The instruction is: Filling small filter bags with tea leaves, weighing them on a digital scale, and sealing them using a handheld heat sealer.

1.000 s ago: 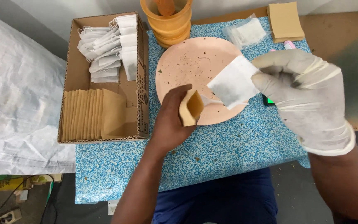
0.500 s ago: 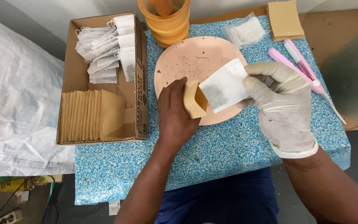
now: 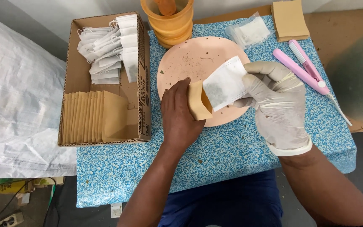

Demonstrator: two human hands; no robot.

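My bare left hand (image 3: 180,115) holds a small tan paper envelope (image 3: 199,102) open-mouthed over the lower edge of a round pink plate (image 3: 190,59). My right hand (image 3: 276,103), in a pale glove, pinches a white filter sachet (image 3: 224,83) with dark contents; the sachet's lower corner sits in the envelope's mouth. Both hands hover above the blue speckled table mat (image 3: 232,151).
A cardboard box (image 3: 143,101) on the left holds white sachets (image 3: 108,44) at the back and a row of tan envelopes (image 3: 91,115) in front. Stacked orange tubs (image 3: 171,23), a clear bag (image 3: 248,31), spare envelopes (image 3: 290,19) and a pink sealer tool (image 3: 303,69) lie beyond.
My gloved right hand has brought the white sachet down and left to the envelope, and its corner has gone into the envelope's mouth. The left hand has stayed nearly still.
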